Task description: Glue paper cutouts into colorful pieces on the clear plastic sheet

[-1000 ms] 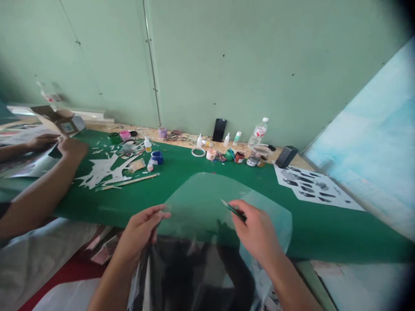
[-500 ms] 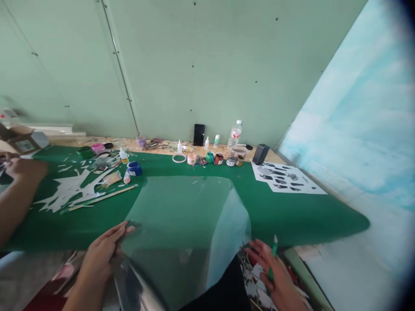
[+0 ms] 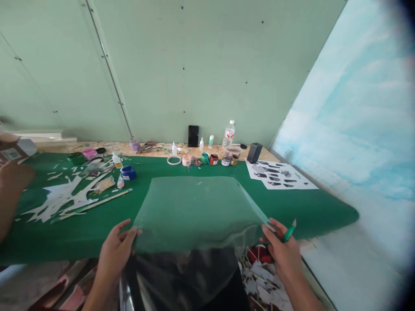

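A clear plastic sheet (image 3: pixel 194 203) lies over the green table cover (image 3: pixel 324 216) and hangs past its front edge towards my lap. My left hand (image 3: pixel 116 248) pinches the sheet's left edge between thumb and fingers. On the other side, my right hand (image 3: pixel 283 246) grips the right edge, where a narrow strip is turned up. A green pen-like tool (image 3: pixel 289 231) with a pale pointed tip sticks up from that same hand, tucked among the fingers. The sheet's lower part looks dark and glossy over my clothing.
White paper scraps (image 3: pixel 61 198) and a long flat stick (image 3: pixel 97 205) lie left. Paint jars (image 3: pixel 214 160), a water bottle (image 3: pixel 229 134) and a phone (image 3: pixel 193 136) stand at the back. Printed sheets (image 3: pixel 282 175) lie right, by a black box (image 3: pixel 254 152). Another person's hand (image 3: pixel 16 175) is far left.
My right hand has moved up and taken hold of the sheet's right edge. The large fold on that side has flattened to a narrow strip. My left hand keeps its hold.
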The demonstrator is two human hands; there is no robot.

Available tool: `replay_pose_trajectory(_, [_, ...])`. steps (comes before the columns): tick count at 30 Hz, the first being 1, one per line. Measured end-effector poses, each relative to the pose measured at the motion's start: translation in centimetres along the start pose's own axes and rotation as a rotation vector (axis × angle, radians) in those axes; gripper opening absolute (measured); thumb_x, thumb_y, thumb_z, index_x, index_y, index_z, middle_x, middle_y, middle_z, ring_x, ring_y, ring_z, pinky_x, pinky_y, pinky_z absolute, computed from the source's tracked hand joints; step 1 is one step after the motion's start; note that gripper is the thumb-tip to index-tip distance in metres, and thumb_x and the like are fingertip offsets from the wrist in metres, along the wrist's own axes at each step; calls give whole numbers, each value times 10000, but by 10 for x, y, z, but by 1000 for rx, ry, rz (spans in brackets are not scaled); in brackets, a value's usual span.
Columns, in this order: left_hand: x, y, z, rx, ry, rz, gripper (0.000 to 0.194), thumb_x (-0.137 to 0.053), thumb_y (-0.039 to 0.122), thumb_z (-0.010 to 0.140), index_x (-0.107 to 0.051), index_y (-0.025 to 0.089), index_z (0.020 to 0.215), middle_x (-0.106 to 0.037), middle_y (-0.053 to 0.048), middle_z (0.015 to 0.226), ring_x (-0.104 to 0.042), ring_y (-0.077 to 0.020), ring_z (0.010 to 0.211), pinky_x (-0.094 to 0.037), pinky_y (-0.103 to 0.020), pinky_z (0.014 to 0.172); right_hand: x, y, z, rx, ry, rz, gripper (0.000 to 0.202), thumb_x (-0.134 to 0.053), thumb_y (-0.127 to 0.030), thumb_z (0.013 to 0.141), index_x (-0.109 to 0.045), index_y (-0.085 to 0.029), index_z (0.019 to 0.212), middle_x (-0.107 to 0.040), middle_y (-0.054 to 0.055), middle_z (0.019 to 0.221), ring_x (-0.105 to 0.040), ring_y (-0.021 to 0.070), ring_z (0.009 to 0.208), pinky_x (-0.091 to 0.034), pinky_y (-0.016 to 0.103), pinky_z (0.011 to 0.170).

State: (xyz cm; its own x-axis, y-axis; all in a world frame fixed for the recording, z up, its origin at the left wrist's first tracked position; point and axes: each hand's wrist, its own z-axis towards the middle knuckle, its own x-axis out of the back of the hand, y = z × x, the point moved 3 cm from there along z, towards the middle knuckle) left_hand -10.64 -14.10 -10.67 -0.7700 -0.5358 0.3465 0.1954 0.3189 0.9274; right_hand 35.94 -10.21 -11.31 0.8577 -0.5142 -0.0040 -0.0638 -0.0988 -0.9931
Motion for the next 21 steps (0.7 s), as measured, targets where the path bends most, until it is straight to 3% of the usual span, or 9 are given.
replay_pose_trajectory(2, [-7, 5, 5, -136, 6, 240, 568, -616, 472, 803, -543, 147, 1262, -725, -81, 893, -644, -218, 661, -512, -327, 634, 13, 2, 13, 81, 29, -193, 621, -767, -522, 683, -620, -181, 1180, -709, 73, 1017, -671, 201, 631, -505, 306, 542])
replay_pose_trajectory(4, [-14, 13, 3, -344, 78, 536, 498, -519, 469, 872, -588, 131, 1231, -696, -132, 1026, -654, -297, 905, -508, -399, 801, 21, 2, 25, 170, -7, -440, 544, -681, -544, 738, -664, -175, 1137, -713, 98, 1017, -697, 264, 766, -547, 387, 708])
replay_pose_trajectory(7, [-26, 24, -10, -628, 211, 848, 469, -421, 434, 938, -636, 118, 1210, -634, -182, 1199, -576, -359, 1107, -447, -469, 944, 20, 1, 38, 393, -54, -819, 465, -579, -533, 778, -747, -167, 1010, -688, 140, 1014, -643, 338, 1032, -502, 471, 924])
replay_pose_trajectory(9, [-36, 29, -17, -756, 226, 929, 435, -422, 413, 953, -655, 149, 1207, -618, -168, 1285, -552, -361, 1177, -439, -475, 957, 16, 3, 39, 513, -57, -994, 470, -535, -517, 809, -765, -151, 993, -646, 179, 1101, -571, 354, 1170, -473, 479, 987])
replay_pose_trajectory(14, [-65, 28, -16, -1039, -95, 933, 429, -471, 408, 957, -594, 245, 1334, -554, -73, 1445, -432, -311, 1385, -360, -488, 1095, 4, 0, 26, 566, 88, -1267, 450, -543, -484, 865, -701, -191, 1169, -401, 194, 1475, -430, 418, 1326, -509, 510, 896])
replay_pose_trajectory(16, [-72, 23, -11, -1062, -175, 927, 460, -461, 423, 963, -552, 257, 1382, -541, -53, 1458, -441, -299, 1385, -309, -512, 1138, -13, -14, 21, 581, 59, -1272, 394, -498, -382, 908, -658, -193, 1215, -446, 179, 1455, -541, 376, 1217, -533, 470, 830])
replay_pose_trajectory(17, [-73, 20, -9, -1061, -190, 925, 466, -459, 427, 965, -542, 260, 1392, -537, -48, 1462, -446, -296, 1382, -296, -518, 1147, -27, -21, 21, 580, -23, -1254, 374, -465, -310, 923, -638, -186, 1230, -518, 167, 1395, -605, 332, 1122, -541, 439, 804])
replay_pose_trajectory(19, [-75, 16, -7, -1053, -186, 924, 464, -470, 430, 961, -547, 269, 1389, -530, -41, 1466, -443, -295, 1386, -285, -515, 1153, -67, -37, 25, 591, -265, -1209, 411, -413, -168, 918, -588, -163, 1290, -641, 140, 1240, -648, 273, 1033, -533, 400, 835])
replay_pose_trajectory(21, [-74, 14, -6, -1058, -180, 926, 463, -487, 428, 953, -555, 276, 1384, -531, -39, 1464, -446, -292, 1385, -290, -497, 1153, -118, -53, 33, 689, -434, -1184, 474, -371, -76, 908, -572, -181, 1325, -610, 120, 1312, -588, 260, 1163, -511, 375, 885])
